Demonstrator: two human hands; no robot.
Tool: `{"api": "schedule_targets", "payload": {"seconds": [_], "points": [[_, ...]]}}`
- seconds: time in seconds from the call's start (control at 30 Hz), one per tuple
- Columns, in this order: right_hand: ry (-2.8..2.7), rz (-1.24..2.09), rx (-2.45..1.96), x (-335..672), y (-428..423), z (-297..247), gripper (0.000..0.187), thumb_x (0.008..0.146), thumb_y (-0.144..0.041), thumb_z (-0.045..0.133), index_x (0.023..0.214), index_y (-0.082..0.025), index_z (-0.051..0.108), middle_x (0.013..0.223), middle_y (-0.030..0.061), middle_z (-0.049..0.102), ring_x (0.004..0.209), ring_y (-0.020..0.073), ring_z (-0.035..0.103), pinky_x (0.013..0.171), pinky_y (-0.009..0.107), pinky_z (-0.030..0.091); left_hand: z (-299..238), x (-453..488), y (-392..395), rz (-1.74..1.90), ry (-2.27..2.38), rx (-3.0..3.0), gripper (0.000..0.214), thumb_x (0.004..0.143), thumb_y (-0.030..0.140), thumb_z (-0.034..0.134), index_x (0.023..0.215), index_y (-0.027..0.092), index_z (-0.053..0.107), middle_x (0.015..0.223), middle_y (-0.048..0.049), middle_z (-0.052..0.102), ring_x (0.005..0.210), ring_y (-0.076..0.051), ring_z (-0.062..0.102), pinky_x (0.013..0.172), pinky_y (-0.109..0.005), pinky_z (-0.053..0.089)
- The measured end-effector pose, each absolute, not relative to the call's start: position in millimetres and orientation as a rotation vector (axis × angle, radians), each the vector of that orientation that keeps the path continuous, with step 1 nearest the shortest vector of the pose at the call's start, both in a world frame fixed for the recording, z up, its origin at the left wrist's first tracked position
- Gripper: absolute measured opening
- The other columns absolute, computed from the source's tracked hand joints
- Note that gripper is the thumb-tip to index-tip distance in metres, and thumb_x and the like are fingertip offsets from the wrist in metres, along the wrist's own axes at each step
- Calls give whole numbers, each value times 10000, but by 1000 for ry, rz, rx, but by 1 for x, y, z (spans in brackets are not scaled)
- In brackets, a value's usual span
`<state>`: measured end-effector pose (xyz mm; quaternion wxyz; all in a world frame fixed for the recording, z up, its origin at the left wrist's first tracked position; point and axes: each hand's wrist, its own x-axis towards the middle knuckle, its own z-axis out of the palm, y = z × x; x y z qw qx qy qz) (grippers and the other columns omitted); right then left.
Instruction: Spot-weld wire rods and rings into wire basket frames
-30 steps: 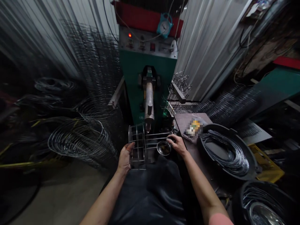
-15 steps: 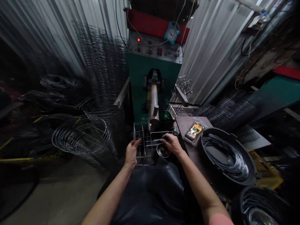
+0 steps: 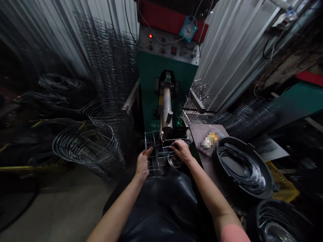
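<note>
A small wire basket frame (image 3: 156, 155) lies on its side under the arm (image 3: 166, 113) of a green welding machine (image 3: 166, 72). My left hand (image 3: 143, 164) grips the frame's near left edge, thumb hooked over a wire. My right hand (image 3: 181, 150) is closed on the frame's right side, resting over a small metal bowl (image 3: 174, 161). A dark apron covers my lap below both hands.
Round wire rings (image 3: 88, 145) and upright wire mesh (image 3: 108, 67) stand at the left. A black tub of coiled wire (image 3: 243, 168) sits at the right, another tub (image 3: 280, 220) nearer. A phone (image 3: 210, 139) lies on the brown side table. Finished wire baskets (image 3: 195, 101) are stacked beside the machine.
Both hands have shifted the wire frame slightly forward under the machine's arm; the right hand slid left along the frame's top. The view tilted a little.
</note>
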<state>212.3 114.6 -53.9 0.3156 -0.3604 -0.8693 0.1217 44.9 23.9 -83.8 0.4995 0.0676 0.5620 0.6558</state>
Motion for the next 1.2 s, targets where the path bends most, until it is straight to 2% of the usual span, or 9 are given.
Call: {"api": "schedule_targets", "payload": {"seconds": [0.17,0.37,0.6,0.9,1.2], "points": [[-2291,328,-913,210,123,-51,213,844,-359,548,710,-198,586,693,20,608,696,146,553,671,263,424,-81,42,30,1589,1312,127,396,498,443,736,733,182,555,623,36,531,498,-96,456,466,-239,342],[-2258,348,-920,207,134,-57,195,838,-339,558,705,-200,584,709,18,615,697,142,555,665,257,421,-90,34,42,1570,1403,186,436,496,491,732,758,166,604,629,36,515,482,-75,370,457,-240,261],[-2241,361,-953,205,146,-60,190,823,-331,573,695,-191,581,676,6,592,672,132,534,651,241,400,-85,30,54,1526,1436,222,465,493,497,718,801,157,648,675,14,549,562,-108,461,491,-241,274],[-2213,446,-1031,203,145,-58,215,815,-356,569,683,-186,584,660,9,587,654,134,527,638,240,390,-78,30,59,1518,1432,171,350,491,395,734,726,152,644,571,9,532,561,-128,478,478,-239,316],[-2187,505,-1078,203,140,-51,228,813,-371,555,681,-187,580,666,0,590,646,126,527,621,228,385,-73,26,59,1496,1441,231,310,506,380,724,708,153,660,641,-27,592,620,-144,503,515,-248,335]]}}
